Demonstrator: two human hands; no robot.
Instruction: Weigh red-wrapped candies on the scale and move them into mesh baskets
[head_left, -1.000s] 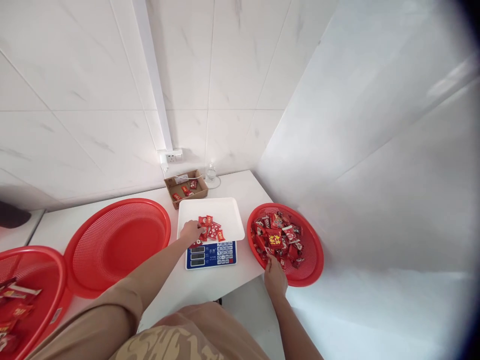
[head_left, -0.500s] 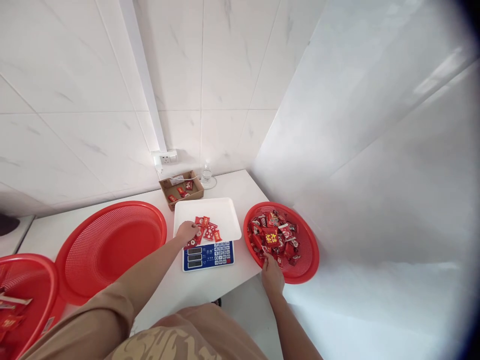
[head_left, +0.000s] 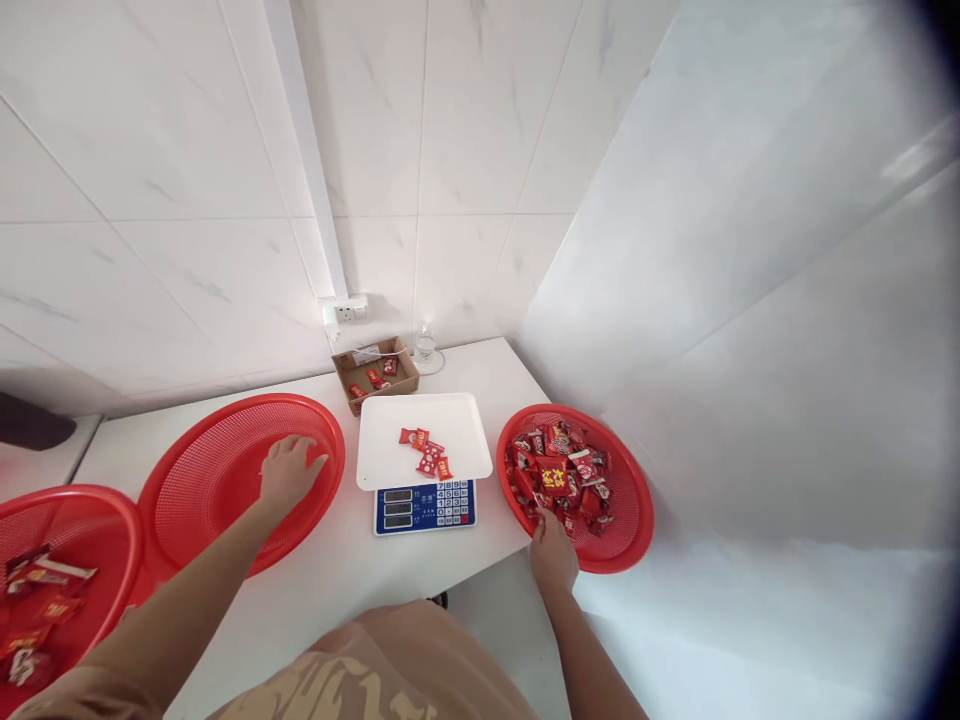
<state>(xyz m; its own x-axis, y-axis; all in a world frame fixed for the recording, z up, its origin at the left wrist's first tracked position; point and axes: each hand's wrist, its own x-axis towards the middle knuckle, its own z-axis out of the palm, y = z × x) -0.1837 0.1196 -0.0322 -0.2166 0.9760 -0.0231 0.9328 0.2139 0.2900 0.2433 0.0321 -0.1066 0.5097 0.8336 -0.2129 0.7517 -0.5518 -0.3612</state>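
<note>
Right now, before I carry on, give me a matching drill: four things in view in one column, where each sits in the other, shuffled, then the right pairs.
Things:
1. left hand
2. right hand
3. scale
4. cardboard box

Places:
A. at the near rim of the basket full of red packets
B. at the back by the wall, near the socket
C. over the middle red basket
D. between two red baskets, a few red packets on its white tray

Pairs: 1-C, 2-A, 3-D, 4-B
</note>
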